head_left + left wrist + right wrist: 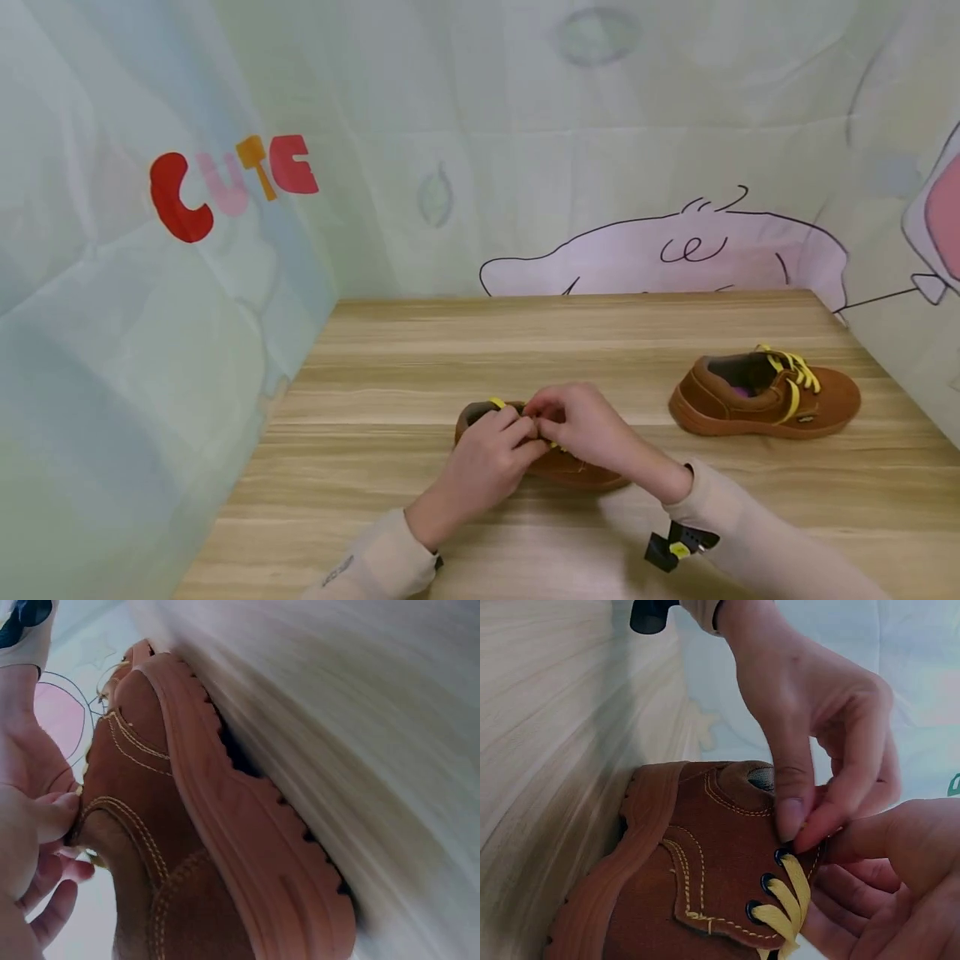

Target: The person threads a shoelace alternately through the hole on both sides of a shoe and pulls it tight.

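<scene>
A brown shoe (581, 475) with yellow stitching stands on the table under both hands. My left hand (487, 457) pinches its upper edge by the top eyelets, thumb and forefinger together, as the right wrist view shows. Opposite it, my right hand (588, 423) has its curled fingertips on the same edge near the tongue. The left fingers partly cover what lies between the fingertips. A yellow shoelace (784, 904) runs through the black-rimmed eyelets lower down. Another bit of yellow lace (497, 402) shows by the shoe's opening.
A second brown shoe (772, 408) with yellow laces rests at the right, toe pointing right. The wooden table (420, 342) is bordered by printed cloth (405, 150) at the back and sides. A black wrist device (678, 546) hangs below the right sleeve.
</scene>
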The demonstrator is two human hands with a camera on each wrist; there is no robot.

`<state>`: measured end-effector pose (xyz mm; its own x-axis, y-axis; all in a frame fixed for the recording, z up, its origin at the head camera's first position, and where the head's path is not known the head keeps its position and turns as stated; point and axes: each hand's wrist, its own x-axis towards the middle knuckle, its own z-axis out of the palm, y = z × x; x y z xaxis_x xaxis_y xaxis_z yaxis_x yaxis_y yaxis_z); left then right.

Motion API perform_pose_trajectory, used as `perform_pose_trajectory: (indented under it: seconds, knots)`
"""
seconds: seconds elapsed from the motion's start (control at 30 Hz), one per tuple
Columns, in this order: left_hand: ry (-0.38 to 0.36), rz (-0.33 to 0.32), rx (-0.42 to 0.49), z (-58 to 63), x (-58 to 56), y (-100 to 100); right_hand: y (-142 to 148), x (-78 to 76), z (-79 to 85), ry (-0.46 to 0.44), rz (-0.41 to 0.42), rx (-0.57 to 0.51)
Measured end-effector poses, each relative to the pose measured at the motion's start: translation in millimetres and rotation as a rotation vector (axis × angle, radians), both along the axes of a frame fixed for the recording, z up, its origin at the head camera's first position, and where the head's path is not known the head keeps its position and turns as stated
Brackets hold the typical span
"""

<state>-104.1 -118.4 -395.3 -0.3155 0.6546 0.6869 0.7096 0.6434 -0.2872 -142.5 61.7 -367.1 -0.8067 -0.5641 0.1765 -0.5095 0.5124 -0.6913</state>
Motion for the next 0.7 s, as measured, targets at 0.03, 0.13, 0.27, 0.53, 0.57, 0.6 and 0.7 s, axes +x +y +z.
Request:
perform_pose_trajectory:
  seconds: [0.03,0.13,0.27,0.53,0.57,0.6,0.7]
  knots:
    - [-0.007,-0.013,0.016,0.3,-0.3,0.0,0.6,1.1,-0.4,0.022,-0.009,-0.013]
    - [-0.066,-0.086,0.126,2.7,1.3,-1.8,8.7,6.1,-3.9,0.136,-0.031,-0.022]
    - [-0.208,-0.228,0.311,12.0,12.4,-8.5,29.7,9.5,-19.5,0.157,-0.030,0.054]
    - [-0.344,-0.375,0.185,28.3,28.6,-36.0,37.0,7.4,-36.2,0.066,-0.019,0.114]
    - [-0.365,-0.377,0.155,28.1,28.5,-38.3,37.2,7.8,-36.0,0.073,-0.024,0.118]
    - [-0.394,-0.374,0.130,27.6,28.5,-40.5,37.5,8.2,-35.7,0.075,-0.030,0.121]
    - [-0.488,-0.370,0.098,25.6,27.7,-46.1,37.5,8.6,-35.4,0.072,-0.036,0.131]
